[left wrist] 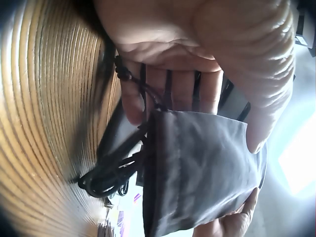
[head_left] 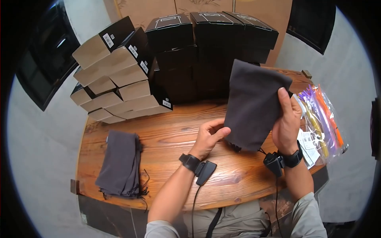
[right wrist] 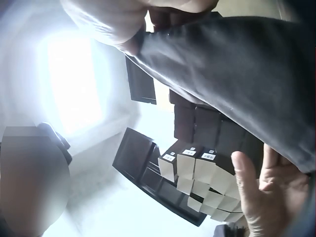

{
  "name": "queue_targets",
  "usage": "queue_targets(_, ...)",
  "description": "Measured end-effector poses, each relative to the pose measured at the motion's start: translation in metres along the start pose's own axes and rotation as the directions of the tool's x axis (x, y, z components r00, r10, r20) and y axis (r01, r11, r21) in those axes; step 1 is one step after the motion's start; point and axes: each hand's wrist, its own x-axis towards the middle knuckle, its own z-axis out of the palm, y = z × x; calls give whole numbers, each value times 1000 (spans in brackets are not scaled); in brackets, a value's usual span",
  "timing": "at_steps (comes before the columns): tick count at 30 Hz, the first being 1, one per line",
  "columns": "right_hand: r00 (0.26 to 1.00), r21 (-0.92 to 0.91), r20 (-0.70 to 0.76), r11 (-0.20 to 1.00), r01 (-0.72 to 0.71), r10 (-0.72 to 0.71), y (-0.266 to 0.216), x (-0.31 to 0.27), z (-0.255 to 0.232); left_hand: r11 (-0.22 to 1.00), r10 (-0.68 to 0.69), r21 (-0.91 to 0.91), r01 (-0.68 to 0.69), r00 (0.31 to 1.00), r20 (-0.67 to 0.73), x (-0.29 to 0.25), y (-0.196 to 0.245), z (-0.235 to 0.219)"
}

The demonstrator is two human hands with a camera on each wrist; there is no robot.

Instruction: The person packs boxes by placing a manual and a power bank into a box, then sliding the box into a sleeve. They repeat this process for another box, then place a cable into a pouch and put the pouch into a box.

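A dark grey drawstring pouch [head_left: 254, 105] is held up over the table, its corded end downward. My right hand [head_left: 287, 125] grips it at the right edge, thumb on the front and fingers behind. My left hand [head_left: 209, 137] is at its lower left edge, thumb apart from the fingers. In the left wrist view, the left fingers [left wrist: 182, 91] extend behind the pouch's corded end, near a black cord [left wrist: 143, 86]. A pile of similar folded pouches [head_left: 119, 162] lies at the table's left, loose cords at its near end.
Black boxes with brown ends [head_left: 115, 81] are stacked at the back left, and more black boxes [head_left: 214, 39] stand at the back middle. Clear bags of colourful strips [head_left: 323, 119] lie at the right of the wooden table [head_left: 170, 135], beside white labelled packets [head_left: 307, 144].
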Motion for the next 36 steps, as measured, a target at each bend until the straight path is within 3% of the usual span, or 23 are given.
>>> queue_targets(3, 1000, 75, 27, 997, -14, 12, -9, 5, 10, 1000, -21, -5, 21, 1000, 17, 0, 3, 2)
queue_targets(6, 983, 78, 62, 981, -180, 175, -5, 10, 10, 1000, 21, 8, -21, 1000, -2, 0, 3, 5)
queue_targets(7, 966, 45, 92, 968, -247, 242, -2, 9, 11, 999, -14, 42, 15, 999, -33, 0, 1, 4)
queue_targets(8, 933, -138, 121, 936, -322, 339, 9, 8, 3, 996, -46, 78, 51, 997, -63, 0, -2, 1)
queue_targets(9, 935, -212, 152, 935, -286, 320, 17, 8, -4, 990, -78, 112, 89, 992, -99, -1, -3, -1)
queue_targets(12, 949, -487, 198, 864, -124, 247, 28, 8, -27, 1000, 8, 24, -3, 972, -234, 3, -4, 3)
queue_targets(16, 934, -799, 298, 586, 132, 195, 31, 0, -46, 997, 57, 69, -40, 959, -276, 5, -3, 4)
queue_targets(17, 926, -842, 275, 530, 103, 258, 32, -3, -51, 997, 55, 70, -36, 957, -286, 5, -3, 4)
queue_targets(20, 896, -896, 370, 347, 275, 246, 53, -10, -75, 996, 51, 89, -26, 955, -292, 5, 0, 5)
queue_targets(21, 886, -865, 415, 391, 314, 207, 56, -9, -73, 994, 54, 104, -25, 958, -283, 5, -1, 4)
queue_targets(24, 878, -912, 295, 385, 141, 377, 50, -15, -66, 994, 50, 110, -21, 960, -274, 5, -3, 4)
queue_targets(25, 881, -893, 248, 447, 46, 404, 52, -15, -65, 994, 49, 105, -21, 961, -273, 6, -2, 5)
queue_targets(29, 892, -860, 187, 508, -54, 412, 55, -16, -69, 996, 0, 89, 28, 954, -300, 7, -1, 5)
queue_targets(32, 931, -848, 307, 501, 173, 198, 57, -17, -66, 992, 67, 123, -21, 923, -379, 9, -4, 6)
queue_targets(36, 877, -884, 393, 376, 278, 275, 64, -20, -76, 982, 144, 174, -79, 902, -407, 9, -2, 9)
